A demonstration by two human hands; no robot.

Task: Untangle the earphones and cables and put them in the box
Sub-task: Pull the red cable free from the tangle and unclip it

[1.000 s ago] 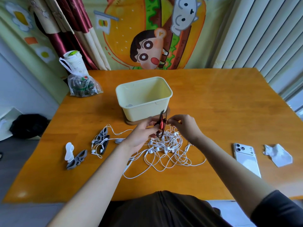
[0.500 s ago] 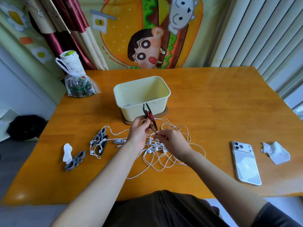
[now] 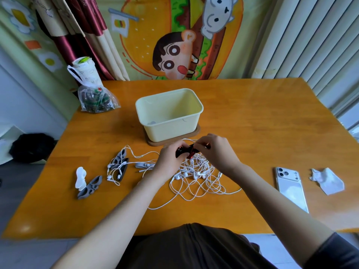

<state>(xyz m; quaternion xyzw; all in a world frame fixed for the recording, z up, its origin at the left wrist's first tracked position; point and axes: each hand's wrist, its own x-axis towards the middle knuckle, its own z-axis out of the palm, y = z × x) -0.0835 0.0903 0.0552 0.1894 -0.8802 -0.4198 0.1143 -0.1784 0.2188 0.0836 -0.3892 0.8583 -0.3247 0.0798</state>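
The white earphone tangle [image 3: 196, 177] lies on the near table, just under both hands. The left hand [image 3: 169, 162] and right hand [image 3: 215, 152] each pinch 1 dark red-and-black item [image 3: 186, 153] in curled fingers. Lifting it could pull snagged loops tighter. The box [image 3: 169, 129] stands just beyond.

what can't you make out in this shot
Head view only:
- red and black item: mostly covered by left hand and right hand, which grip it; its kind unclear.
- box floor: near wall hides most of it.
- white earphone tangle: strands too fine to count sets.
- plastic bag: contents blurred.
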